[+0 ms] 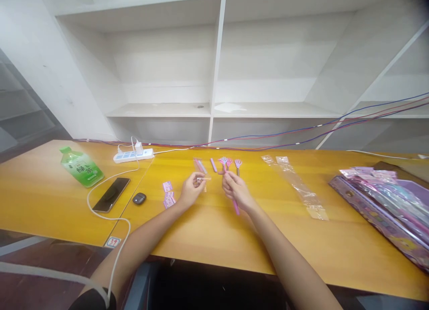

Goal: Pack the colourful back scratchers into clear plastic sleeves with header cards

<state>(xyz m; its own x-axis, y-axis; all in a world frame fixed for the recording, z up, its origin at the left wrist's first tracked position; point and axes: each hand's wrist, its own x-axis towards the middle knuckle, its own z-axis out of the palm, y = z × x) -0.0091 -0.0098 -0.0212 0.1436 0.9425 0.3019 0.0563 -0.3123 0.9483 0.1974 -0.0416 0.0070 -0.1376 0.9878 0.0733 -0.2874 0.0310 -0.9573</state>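
My right hand (237, 190) is closed around a back scratcher. Its purple handle (236, 207) sticks out below my palm, and a small hand-shaped head shows above my fingers. Pinched in my left hand (191, 190) is a thin piece of clear plastic (203, 179), partly hidden by the fingers. Beyond my hands lie more claw-like heads, including a purple one (238, 163) on a dark stem. A short purple tube (213, 165) rests nearby, with pink and blue tubes (200, 165) to its left. Small printed cards (168, 195) lie left of my left hand.
Clear plastic bags (296, 185) lie on the right, with a purple box (375, 216) of packaged items beyond them. On the left are a green tea bottle (82, 167), phone (111, 194), black case (139, 198) and power strip (133, 155). A white cable crosses my left arm.
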